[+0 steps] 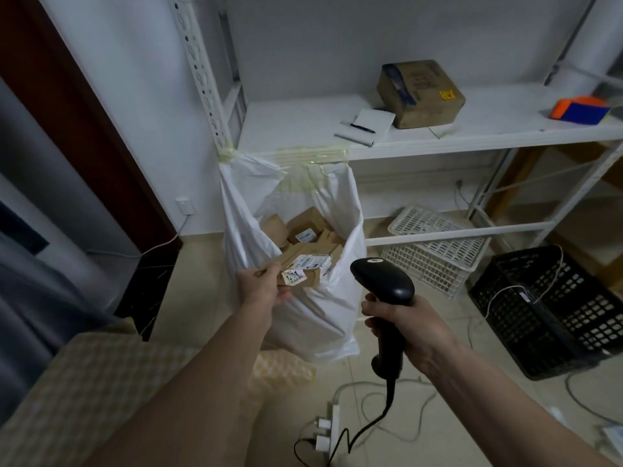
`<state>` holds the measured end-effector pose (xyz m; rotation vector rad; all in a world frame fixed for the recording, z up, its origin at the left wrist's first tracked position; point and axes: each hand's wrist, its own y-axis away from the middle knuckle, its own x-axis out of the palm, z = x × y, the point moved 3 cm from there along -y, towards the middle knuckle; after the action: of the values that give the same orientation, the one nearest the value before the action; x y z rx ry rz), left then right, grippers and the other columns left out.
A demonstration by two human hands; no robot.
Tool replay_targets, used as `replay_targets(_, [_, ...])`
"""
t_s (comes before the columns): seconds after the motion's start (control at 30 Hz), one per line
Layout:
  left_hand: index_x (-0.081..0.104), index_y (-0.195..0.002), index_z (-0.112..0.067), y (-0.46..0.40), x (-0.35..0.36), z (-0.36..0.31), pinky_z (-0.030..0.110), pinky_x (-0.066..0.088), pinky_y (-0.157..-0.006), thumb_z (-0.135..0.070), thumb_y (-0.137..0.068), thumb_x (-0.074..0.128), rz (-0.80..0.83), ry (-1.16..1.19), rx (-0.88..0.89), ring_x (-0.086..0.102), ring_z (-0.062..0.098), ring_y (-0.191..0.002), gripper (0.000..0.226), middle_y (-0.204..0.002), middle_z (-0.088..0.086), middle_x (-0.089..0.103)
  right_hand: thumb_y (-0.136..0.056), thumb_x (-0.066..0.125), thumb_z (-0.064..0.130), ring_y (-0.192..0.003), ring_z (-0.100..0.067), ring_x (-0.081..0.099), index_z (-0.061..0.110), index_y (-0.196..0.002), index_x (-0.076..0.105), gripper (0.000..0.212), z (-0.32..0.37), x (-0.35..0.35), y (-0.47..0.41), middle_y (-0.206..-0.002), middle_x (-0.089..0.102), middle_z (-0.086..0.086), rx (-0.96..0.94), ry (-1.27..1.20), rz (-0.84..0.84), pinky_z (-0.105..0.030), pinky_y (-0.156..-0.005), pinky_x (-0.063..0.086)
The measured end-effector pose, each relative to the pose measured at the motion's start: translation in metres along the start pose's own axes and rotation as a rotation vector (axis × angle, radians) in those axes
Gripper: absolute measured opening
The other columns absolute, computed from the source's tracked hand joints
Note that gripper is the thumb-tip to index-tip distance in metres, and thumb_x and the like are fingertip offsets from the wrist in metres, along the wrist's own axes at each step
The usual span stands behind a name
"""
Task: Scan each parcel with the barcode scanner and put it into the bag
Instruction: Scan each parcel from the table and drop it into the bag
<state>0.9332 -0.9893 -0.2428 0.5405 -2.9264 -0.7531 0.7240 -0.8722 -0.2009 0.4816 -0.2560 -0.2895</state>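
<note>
My left hand (261,286) grips a small brown cardboard parcel (305,269) with white labels, held over the near rim of the white plastic bag (317,318). The bag hangs taped to the white shelf and holds several brown parcels (303,227). To the right of the bag my right hand (401,326) grips the handle of a black barcode scanner (384,281), head pointing up and away. Its cable runs down to the floor. Another brown parcel (421,94) sits on the shelf top.
The white shelf (303,129) carries a notepad with a pen (365,126) and an orange-blue object (580,109). White baskets (435,247) and a black crate (546,311) stand on the floor at right. A power strip (332,429) and cables lie below.
</note>
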Motion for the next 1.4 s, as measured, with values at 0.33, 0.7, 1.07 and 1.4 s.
replay_targets(0.33, [0.053, -0.119, 0.005, -0.078, 0.034, -0.015, 0.024, 0.056, -0.045, -0.019, -0.092, 0.064, -0.038, -0.016, -0.103, 0.068, 0.019, -0.065, 0.037, -0.089, 0.020, 0.068, -0.071, 0.075, -0.005, -0.063, -0.023, 0.058, -0.004, -0.095, 0.067, 0.025, 0.013, 0.013, -0.093, -0.075, 0.064, -0.010, 0.123, -0.026, 0.052, -0.036, -0.066, 0.047])
replay_targets(0.7, [0.050, -0.120, -0.002, -0.149, 0.130, -0.027, 0.034, 0.054, -0.072, -0.016, -0.097, 0.057, -0.042, 0.125, -0.346, 0.063, 0.024, -0.079, 0.027, -0.092, 0.019, 0.061, -0.072, 0.072, -0.008, -0.063, -0.023, 0.051, -0.003, -0.087, 0.065, 0.017, 0.066, 0.005, -0.226, -0.075, 0.057, -0.015, 0.224, 0.019, 0.183, -0.035, -0.065, 0.043])
replay_targets(1.07, [0.029, -0.145, -0.001, -0.193, 0.150, -0.001, 0.041, 0.039, -0.107, -0.034, -0.098, 0.053, -0.170, -0.581, -0.401, 0.044, 0.034, -0.127, 0.063, -0.142, 0.017, 0.041, -0.075, 0.073, -0.003, -0.070, -0.026, 0.059, -0.002, -0.094, 0.066, 0.020, 0.075, -0.002, -0.315, -0.076, 0.063, -0.013, 0.307, 0.201, 0.276, -0.035, -0.067, 0.048])
replay_targets(1.4, [0.052, -0.130, -0.008, -0.144, 0.074, -0.027, 0.027, 0.044, -0.080, -0.034, -0.097, 0.053, -0.081, -0.981, -0.188, 0.058, 0.026, -0.113, 0.042, -0.130, 0.009, 0.056, -0.079, 0.068, -0.005, -0.062, -0.022, 0.055, 0.001, -0.084, 0.063, 0.009, 0.060, 0.089, -0.280, -0.066, 0.059, -0.009, 0.298, 0.336, 0.552, -0.030, -0.058, 0.045])
